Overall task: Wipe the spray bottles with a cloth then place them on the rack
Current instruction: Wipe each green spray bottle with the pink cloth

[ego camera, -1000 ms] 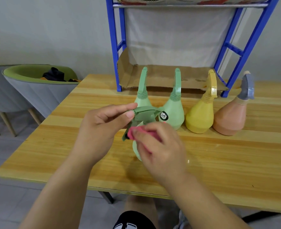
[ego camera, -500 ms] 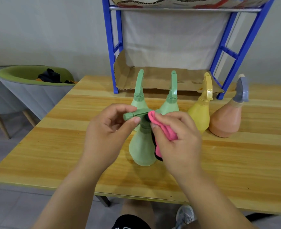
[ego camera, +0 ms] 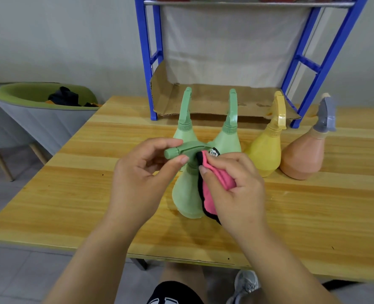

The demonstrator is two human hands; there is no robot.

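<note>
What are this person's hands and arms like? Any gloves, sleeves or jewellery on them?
Both are bare. The left hand and right hand have no gloves, rings or bands, and the nails are short. The forearms show no sleeves, watch or bracelet as far as the picture reaches. Lower down, black shorts with a white marking and a grey shoe are visible.

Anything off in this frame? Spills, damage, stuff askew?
Only the cardboard liner on the bottom shelf of the blue rack stands out: it has blotchy stains and a ragged, bent front edge. No spill is visible on the table.
</note>
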